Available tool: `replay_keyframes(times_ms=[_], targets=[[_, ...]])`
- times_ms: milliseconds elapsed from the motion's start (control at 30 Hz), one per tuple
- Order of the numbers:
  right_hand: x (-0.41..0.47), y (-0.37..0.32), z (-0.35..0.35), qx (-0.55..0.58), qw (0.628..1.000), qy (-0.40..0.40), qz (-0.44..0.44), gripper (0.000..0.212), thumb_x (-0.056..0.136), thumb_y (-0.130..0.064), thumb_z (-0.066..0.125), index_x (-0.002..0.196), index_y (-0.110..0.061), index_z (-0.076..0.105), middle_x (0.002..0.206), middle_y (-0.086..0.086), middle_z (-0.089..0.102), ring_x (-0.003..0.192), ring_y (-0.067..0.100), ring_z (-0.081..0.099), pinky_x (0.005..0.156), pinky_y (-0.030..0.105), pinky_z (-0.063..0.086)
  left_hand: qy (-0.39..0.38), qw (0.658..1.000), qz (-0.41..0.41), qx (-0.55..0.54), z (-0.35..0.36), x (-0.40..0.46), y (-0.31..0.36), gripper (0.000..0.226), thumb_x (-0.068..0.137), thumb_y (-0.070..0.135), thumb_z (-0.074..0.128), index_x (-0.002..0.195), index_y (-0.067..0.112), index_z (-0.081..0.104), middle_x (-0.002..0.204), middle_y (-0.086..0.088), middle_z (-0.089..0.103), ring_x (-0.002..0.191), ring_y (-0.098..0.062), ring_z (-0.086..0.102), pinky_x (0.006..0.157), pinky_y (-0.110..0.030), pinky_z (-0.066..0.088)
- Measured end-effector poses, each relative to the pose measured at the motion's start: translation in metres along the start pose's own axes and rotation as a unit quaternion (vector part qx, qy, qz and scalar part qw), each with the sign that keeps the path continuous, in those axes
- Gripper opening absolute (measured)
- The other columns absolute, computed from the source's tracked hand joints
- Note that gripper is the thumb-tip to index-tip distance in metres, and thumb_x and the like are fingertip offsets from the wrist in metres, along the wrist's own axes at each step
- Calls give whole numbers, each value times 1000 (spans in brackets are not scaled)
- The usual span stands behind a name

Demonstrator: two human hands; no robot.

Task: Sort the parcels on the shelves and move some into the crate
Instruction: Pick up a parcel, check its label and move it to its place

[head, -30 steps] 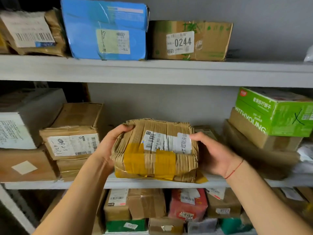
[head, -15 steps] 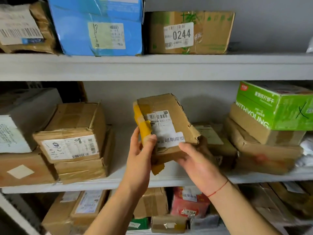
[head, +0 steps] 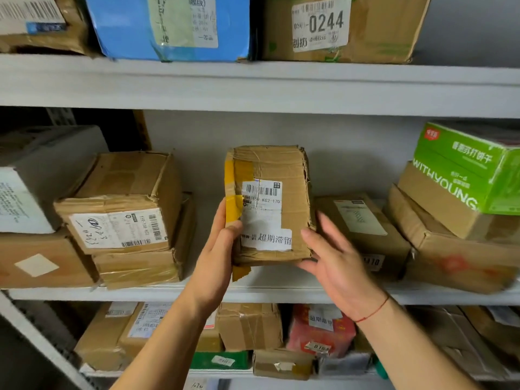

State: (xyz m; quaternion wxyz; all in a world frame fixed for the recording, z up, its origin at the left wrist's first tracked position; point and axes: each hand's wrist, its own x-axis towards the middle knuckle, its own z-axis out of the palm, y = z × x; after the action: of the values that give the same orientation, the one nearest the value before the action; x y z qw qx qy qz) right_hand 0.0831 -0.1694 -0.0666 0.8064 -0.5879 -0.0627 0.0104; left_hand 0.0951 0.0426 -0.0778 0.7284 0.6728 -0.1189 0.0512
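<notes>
Parcel (head: 268, 205) upright above middle shelf (head: 270, 294), label turned toward the eyes, likely for reading. Left hand (head: 218, 249) clamped on its 9 o'clock edge; right hand (head: 334, 261) flat, fingers spread, steadying the 4 o'clock corner. Crate unseen.

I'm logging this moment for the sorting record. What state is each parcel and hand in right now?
Worn parcel: upright, label facing the camera, yellow tape peeling at its left edge.
Left hand: grips the parcel's left edge.
Right hand: fingers spread, at the parcel's lower right corner.
Green box: closed, stacked on brown boxes.
0244 box: closed, on the top shelf.
Blue parcel: sealed, beside it.
</notes>
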Motion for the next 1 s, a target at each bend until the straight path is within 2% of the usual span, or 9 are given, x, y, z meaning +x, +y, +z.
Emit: replay_keyframes(times_ms=[100,200,300,367,500,567,700,867,1000], targets=[[3,8,-7,7,1000,-9,-5,66,92,-29,65,155,-31,48,135,-1,74,126,20,70,114,59,47,55,998,-6,0,6,-9,-4,58,101,62,49,157,57,33,154,12,59,141,-23,58,107,-65,52],[8,11,-23,-3,998,-63,-20,53,99,-31,60,152,-33,53,140,-2,71,132,21,66,116,61,45,143,989,17,22,19,-22,-4,54,97,64,51,149,54,41,147,14,61,135,-17,62,105,-58,57],[10,13,-41,-59,987,-139,-48,44,104,-43,58,148,-46,56,145,-9,67,138,17,61,118,57,43,209,976,41,45,38,-43,-4,51,98,63,51,147,51,44,146,5,59,135,-21,61,108,-61,53],[6,12,-49,-77,978,-186,-48,42,107,-46,57,149,-44,56,145,-10,67,138,14,60,119,54,44,240,968,48,59,55,-64,-4,48,102,60,47,149,52,42,146,3,58,132,-24,62,103,-59,58],[-12,13,-55,-71,955,-288,-13,41,108,-29,52,149,-32,58,140,-5,71,132,17,66,112,47,52,313,945,56,73,88,-122,-7,48,106,55,45,154,54,40,151,5,56,137,-24,59,104,-56,57],[-29,16,-54,-48,939,-339,14,43,109,-17,49,151,-26,55,139,1,72,129,22,68,105,38,58,350,934,46,60,102,-157,-8,49,105,53,47,154,55,40,150,1,57,134,-27,62,97,-53,61],[-66,28,-47,-7,890,-443,109,48,108,-7,47,153,-24,50,138,13,71,127,37,69,103,47,59,431,899,46,58,132,-235,-7,52,108,42,50,158,40,38,144,3,65,129,-25,68,85,-40,64],[-123,49,-27,-53,815,-561,135,55,105,1,53,154,-24,47,140,13,69,129,34,68,107,47,56,545,836,45,47,169,-339,-13,55,104,32,59,156,35,41,144,10,66,127,-16,68,85,-36,64],[-186,71,-20,-80,747,-635,181,61,97,4,60,150,-24,48,129,19,74,115,33,74,90,33,62,625,780,30,24,215,-429,-29,58,97,34,64,150,42,43,140,22,64,127,-8,67,85,-29,62]])
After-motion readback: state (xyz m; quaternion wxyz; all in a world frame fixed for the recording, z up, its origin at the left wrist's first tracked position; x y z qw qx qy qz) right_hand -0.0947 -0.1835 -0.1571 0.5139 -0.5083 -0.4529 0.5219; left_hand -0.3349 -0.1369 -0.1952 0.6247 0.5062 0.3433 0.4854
